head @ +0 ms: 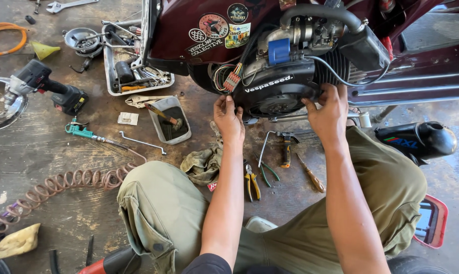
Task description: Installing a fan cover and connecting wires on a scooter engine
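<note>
A dark red scooter body stands ahead with its side open, showing the black round engine fan cover. My left hand touches the cover's lower left edge near a bundle of coloured wires, fingers pinched there. My right hand grips the cover's right rim below the finned cylinder. Whether either hand holds a small part, I cannot tell. My knees in olive trousers frame the floor below.
On the oily concrete lie yellow-handled pliers, green-handled pliers, a hammer, a wooden-handled screwdriver, a rag, a grey tub, a tool tray, a cordless driver, a coiled air hose and a black exhaust.
</note>
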